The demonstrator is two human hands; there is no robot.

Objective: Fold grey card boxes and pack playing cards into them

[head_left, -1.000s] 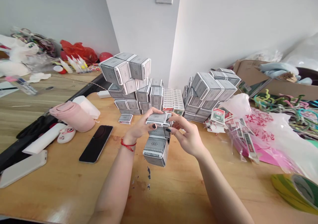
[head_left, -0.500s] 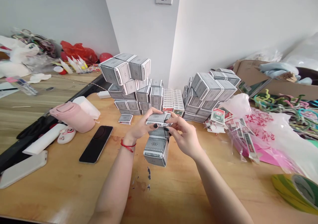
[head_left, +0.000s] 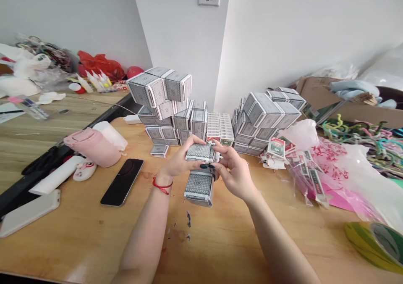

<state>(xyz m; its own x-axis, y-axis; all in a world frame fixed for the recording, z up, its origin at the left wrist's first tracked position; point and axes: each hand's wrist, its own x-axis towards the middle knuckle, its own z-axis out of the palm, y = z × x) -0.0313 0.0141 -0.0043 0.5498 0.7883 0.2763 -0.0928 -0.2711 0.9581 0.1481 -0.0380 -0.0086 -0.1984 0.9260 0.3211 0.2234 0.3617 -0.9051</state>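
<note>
My left hand (head_left: 179, 160) and my right hand (head_left: 232, 171) both grip a grey patterned card box (head_left: 200, 151) held above the wooden table (head_left: 94, 237). Fingers of both hands are curled round its ends, thumbs with dark nails pressed on its near side. Directly under it more grey boxes (head_left: 198, 187) form a short stack that reaches down to the table. A red string circles my left wrist. Behind my hands stand two heaps of the same grey boxes, one at the left (head_left: 163, 103) and one at the right (head_left: 264, 116).
A black phone (head_left: 122, 181), a pink pouch (head_left: 92, 146), a white case (head_left: 28, 212) and a white tube lie at the left. Loose packets in a clear and pink plastic bag (head_left: 327, 166) spread at the right. A green tape roll (head_left: 374, 242) sits at the near right.
The top box has been lowered a little and pressed closer onto the stack, with my thumbs sliding down its near side. The stack below has shifted slightly away from me.
</note>
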